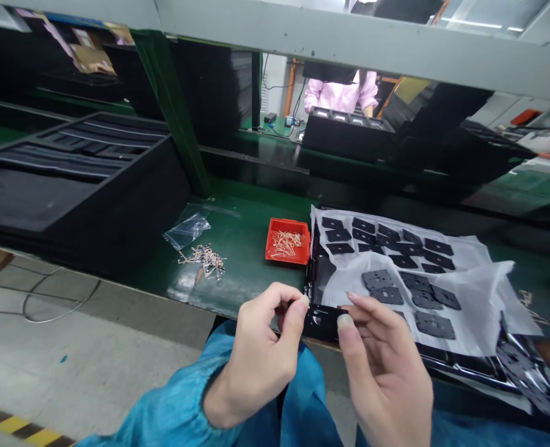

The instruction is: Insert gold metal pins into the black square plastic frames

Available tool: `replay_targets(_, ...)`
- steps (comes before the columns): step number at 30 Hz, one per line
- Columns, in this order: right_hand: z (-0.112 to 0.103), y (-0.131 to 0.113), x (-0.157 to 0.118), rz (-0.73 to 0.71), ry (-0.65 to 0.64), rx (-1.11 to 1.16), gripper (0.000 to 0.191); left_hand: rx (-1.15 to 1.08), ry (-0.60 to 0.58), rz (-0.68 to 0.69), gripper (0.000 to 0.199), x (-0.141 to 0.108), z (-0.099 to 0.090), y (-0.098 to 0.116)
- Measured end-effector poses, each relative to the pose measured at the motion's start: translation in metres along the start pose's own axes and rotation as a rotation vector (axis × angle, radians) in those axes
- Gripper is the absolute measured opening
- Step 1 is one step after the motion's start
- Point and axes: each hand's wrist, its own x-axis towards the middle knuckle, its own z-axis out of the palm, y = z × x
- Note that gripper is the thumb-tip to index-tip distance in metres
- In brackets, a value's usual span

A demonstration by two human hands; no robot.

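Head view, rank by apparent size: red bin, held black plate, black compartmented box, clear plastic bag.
1. Black compartmented box
2. Red bin
3. Clear plastic bag and held black plate: too close to call; plate is nearer the camera, partly covered.

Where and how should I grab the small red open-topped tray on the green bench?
First set down the glossy black rectangular piece. Then I'd pinch the small red open-topped tray by its left wall, from the left: green bench shows there, while its right wall sits close to the broad black tray. Keep it level; thin pale sticks lie loose inside.
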Motion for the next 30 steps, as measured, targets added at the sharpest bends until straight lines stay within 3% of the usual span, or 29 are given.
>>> replay_targets(3, 0.009, -0.002, -0.006, -0.016, 0.069, -0.015, 0.032, 0.066, 0.007, 0.038, 0.019, -0.003, -0.001, 0.000)
replay_targets(6, 0.022, -0.005, -0.010, -0.023, 0.154, -0.051, 0.039, 0.164, 0.042, 0.169, 0.013, -0.011, -0.002, 0.000)
replay_targets(8, 0.027, -0.005, -0.010, -0.028, 0.178, 0.014, 0.035, 0.208, 0.059, 0.243, 0.010, -0.017, -0.003, 0.000)
replay_targets(10, 0.028, -0.002, -0.009, -0.045, 0.170, 0.130, 0.028, 0.160, 0.032, 0.196, 0.009, -0.021, -0.002, -0.001)
replay_targets(14, 0.021, 0.007, -0.010, -0.010, 0.143, 0.215, 0.019, -0.115, -0.060, -0.082, 0.016, -0.021, -0.003, -0.001)
replay_targets(16, 0.018, 0.011, -0.012, -0.021, 0.167, 0.188, 0.020, -0.166, -0.042, -0.111, 0.018, -0.018, -0.005, 0.000)
replay_targets(18, 0.016, 0.012, -0.014, -0.157, 0.195, 0.111, 0.026, -0.157, -0.035, -0.080, 0.018, -0.016, -0.008, 0.001)
replay_targets(21, 0.012, 0.012, -0.013, -0.437, 0.146, -0.065, 0.043, -0.043, -0.050, 0.043, 0.013, -0.016, -0.015, 0.003)
replay_targets(23, 0.009, 0.010, -0.009, -0.531, 0.061, -0.138, 0.049, 0.111, -0.021, 0.193, 0.010, -0.019, -0.020, 0.003)
replay_targets(26, 0.006, 0.007, -0.003, -0.548, 0.002, -0.113, 0.041, 0.312, 0.030, 0.430, 0.015, -0.021, -0.026, 0.002)
replay_targets(30, 0.007, -0.002, 0.002, -0.553, 0.053, -0.015, 0.020, 0.329, 0.027, 0.765, 0.015, -0.018, -0.031, 0.004)
